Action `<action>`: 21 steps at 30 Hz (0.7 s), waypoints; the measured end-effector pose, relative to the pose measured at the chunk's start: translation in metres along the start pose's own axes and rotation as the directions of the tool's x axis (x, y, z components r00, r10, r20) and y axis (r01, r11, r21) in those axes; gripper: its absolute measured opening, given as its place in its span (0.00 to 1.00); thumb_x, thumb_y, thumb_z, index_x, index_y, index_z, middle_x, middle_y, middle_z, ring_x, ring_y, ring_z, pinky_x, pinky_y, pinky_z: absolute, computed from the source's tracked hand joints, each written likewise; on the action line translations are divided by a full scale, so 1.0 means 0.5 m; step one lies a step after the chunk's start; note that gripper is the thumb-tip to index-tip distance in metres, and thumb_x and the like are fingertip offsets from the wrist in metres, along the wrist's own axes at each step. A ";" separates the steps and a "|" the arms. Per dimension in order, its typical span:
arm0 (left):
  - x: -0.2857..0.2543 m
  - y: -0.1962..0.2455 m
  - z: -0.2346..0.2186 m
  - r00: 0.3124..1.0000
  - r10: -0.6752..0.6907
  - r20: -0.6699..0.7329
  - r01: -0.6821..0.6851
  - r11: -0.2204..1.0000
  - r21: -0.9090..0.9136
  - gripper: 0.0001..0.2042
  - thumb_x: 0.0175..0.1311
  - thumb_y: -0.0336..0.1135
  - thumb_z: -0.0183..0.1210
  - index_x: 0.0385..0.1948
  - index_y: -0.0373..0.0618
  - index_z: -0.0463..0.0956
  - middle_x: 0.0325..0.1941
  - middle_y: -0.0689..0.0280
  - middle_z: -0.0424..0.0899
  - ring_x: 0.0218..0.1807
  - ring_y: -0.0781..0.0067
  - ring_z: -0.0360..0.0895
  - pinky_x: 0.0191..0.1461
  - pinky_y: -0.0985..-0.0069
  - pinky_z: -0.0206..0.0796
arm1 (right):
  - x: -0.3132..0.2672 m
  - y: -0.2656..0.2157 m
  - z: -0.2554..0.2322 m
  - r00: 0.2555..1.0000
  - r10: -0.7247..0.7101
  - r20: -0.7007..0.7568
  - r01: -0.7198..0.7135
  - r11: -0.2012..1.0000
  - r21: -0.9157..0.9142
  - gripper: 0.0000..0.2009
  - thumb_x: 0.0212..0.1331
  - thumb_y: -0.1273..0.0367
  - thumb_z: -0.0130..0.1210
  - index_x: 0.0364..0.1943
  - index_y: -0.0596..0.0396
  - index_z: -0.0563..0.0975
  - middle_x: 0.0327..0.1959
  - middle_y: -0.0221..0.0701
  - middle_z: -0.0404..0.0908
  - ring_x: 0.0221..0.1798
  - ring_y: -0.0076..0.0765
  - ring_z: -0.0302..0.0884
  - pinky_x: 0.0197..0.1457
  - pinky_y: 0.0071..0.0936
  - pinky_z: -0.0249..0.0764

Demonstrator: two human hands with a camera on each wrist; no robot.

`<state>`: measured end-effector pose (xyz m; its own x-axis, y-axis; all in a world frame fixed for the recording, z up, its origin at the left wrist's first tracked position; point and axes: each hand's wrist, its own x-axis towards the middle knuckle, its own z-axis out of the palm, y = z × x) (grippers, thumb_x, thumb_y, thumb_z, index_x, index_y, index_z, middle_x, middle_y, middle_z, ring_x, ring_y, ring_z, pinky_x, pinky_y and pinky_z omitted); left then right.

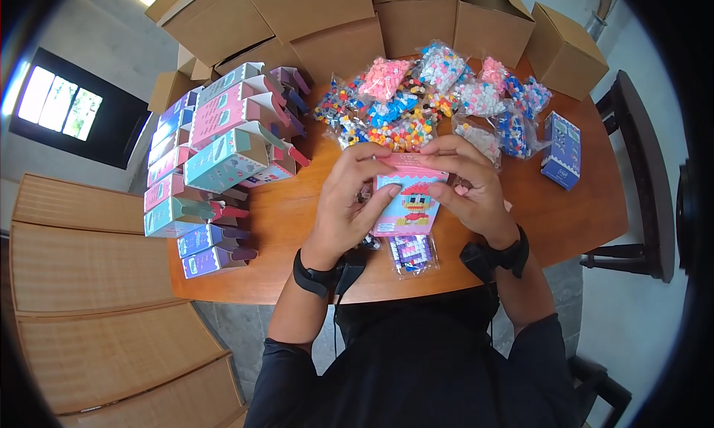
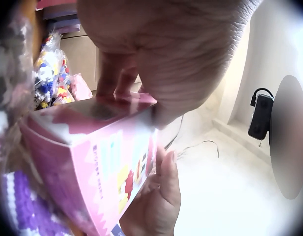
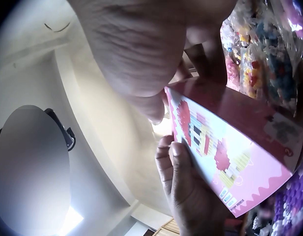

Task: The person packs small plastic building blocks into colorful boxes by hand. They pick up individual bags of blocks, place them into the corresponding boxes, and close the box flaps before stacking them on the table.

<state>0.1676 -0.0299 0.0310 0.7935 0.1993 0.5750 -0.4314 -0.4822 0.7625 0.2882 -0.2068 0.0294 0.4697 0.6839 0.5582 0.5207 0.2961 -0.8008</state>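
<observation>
A pink cardboard box (image 1: 407,206) with a brick-built character in a red hat on its front stands between my hands. My left hand (image 1: 348,199) grips its left side, the thumb lying on the printed front and the fingers up by the top edge. On the other side my right hand (image 1: 474,190) holds the upper right corner, its thumb on the front and fingers bent over the top. The right wrist view shows the box's printed face (image 3: 215,147) and a pink side. Just below the box lies a clear packet of purple and white pieces (image 1: 413,255).
Several bags of coloured bricks (image 1: 405,104) are heaped at the back of the wooden table (image 1: 297,227). Open-flapped small boxes (image 1: 230,123) are stacked on the left. A purple box (image 1: 561,151) stands at the right, and large brown cartons (image 1: 335,49) line the back.
</observation>
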 end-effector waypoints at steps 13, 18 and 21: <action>0.007 0.011 -0.010 1.000 -0.026 -0.002 0.026 0.999 -0.027 0.10 0.56 0.24 0.61 0.40 0.39 0.76 0.49 0.57 0.76 0.45 0.69 0.76 0.41 0.79 0.68 | -0.003 -0.003 -0.001 0.995 0.041 0.093 -0.047 0.997 0.060 0.15 0.57 0.75 0.56 0.50 0.59 0.77 0.54 0.37 0.68 0.51 0.30 0.72 0.52 0.24 0.72; 0.008 0.009 -0.013 1.000 0.001 0.011 0.000 1.000 -0.023 0.13 0.58 0.24 0.60 0.45 0.40 0.76 0.54 0.56 0.71 0.48 0.70 0.75 0.44 0.79 0.69 | 0.001 -0.003 0.015 0.999 0.042 -0.017 -0.038 0.981 0.190 0.17 0.56 0.74 0.57 0.51 0.59 0.76 0.53 0.37 0.68 0.52 0.30 0.71 0.52 0.24 0.72; 0.003 0.012 -0.012 0.996 -0.076 0.042 0.083 0.980 -0.181 0.13 0.60 0.25 0.59 0.47 0.40 0.76 0.57 0.56 0.68 0.52 0.70 0.73 0.48 0.78 0.69 | 0.001 -0.003 0.003 0.999 0.027 0.046 -0.033 0.992 0.123 0.18 0.55 0.74 0.58 0.52 0.58 0.75 0.54 0.37 0.68 0.54 0.31 0.70 0.54 0.25 0.71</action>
<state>0.1638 -0.0275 0.0385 0.8413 0.1998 0.5024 -0.4350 -0.3017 0.8484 0.2866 -0.2059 0.0304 0.4502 0.7218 0.5257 0.4130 0.3537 -0.8393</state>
